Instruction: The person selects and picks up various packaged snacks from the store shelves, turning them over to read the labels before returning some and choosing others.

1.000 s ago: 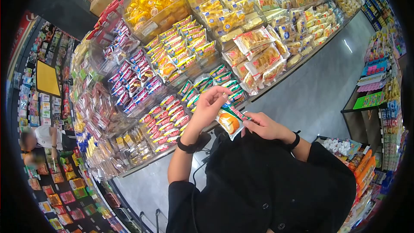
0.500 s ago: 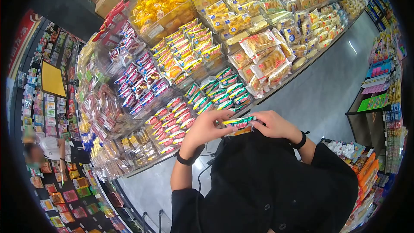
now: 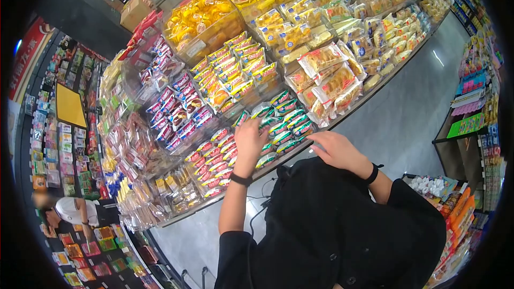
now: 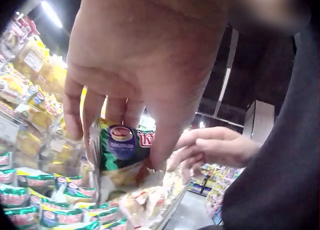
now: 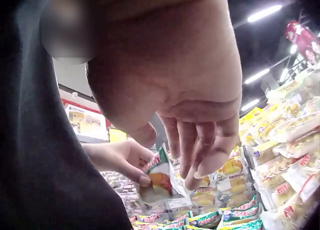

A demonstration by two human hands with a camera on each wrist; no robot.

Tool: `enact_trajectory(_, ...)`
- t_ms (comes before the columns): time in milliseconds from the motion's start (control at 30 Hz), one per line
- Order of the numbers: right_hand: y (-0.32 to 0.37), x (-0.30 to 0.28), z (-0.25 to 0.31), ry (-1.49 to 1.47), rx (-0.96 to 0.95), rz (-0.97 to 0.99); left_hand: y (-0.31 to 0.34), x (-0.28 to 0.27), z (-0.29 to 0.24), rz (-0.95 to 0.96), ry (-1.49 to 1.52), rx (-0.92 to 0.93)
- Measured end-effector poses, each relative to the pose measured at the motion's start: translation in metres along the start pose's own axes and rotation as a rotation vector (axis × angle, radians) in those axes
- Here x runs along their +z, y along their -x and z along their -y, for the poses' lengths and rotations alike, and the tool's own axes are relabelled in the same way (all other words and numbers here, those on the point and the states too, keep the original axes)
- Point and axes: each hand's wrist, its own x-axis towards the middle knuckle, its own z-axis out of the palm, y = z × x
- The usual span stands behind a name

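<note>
The left hand (image 3: 249, 142) pinches a green packet (image 4: 119, 146) between thumb and fingers, with the wrapper standing up on edge above the rows of green packets (image 3: 289, 123); whether it touches those below, I cannot tell. The right hand (image 3: 336, 152), its fingers loosely extended and holding nothing, is just in front of those green rows, apart from the packet. The step in hand looks like handling a single packet over its own kind with the left hand alone; lifting out or laying in, these views do not settle. The next move seems to call for a light pinch, to spare the soft filling, and a careful line past the neighbouring wrappers. Beside the green rows on the left sit red packets (image 3: 213, 163); behind them, yellow packets (image 3: 233, 72); to their right, clear pastry bags (image 3: 326, 80); well apart to their left, a person in white (image 3: 72, 208).
</note>
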Motion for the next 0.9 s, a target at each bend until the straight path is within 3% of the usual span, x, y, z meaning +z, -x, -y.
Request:
enact_trajectory(100, 0.009, -0.004, -0.001, 0.003, 0.031, 0.003, -0.019, 0.036, 0.034, 0.053, -0.135, -0.002)
enact_trajectory(300, 0.023, -0.011, 0.0, -0.02, 0.099, -0.028, -0.047, 0.085, 0.044, 0.253, -0.275, -0.009)
enact_trajectory(567, 0.046, -0.013, -0.012, -0.023, 0.178, -0.127, -0.051, 0.109, 0.038, 0.273, -0.101, -0.142)
enact_trajectory(667, 0.055, -0.011, -0.018, -0.026, 0.196, -0.138, -0.049, 0.105, 0.037, 0.271, -0.161, -0.085)
enact_trajectory(767, 0.061, -0.015, -0.022, -0.021, 0.204, -0.133, -0.046, 0.103, 0.043, 0.104, -0.156, 0.058)
enact_trajectory(900, 0.07, -0.019, -0.03, -0.035, 0.206, -0.144, -0.035, 0.116, 0.05, 0.051, -0.217, 0.051)
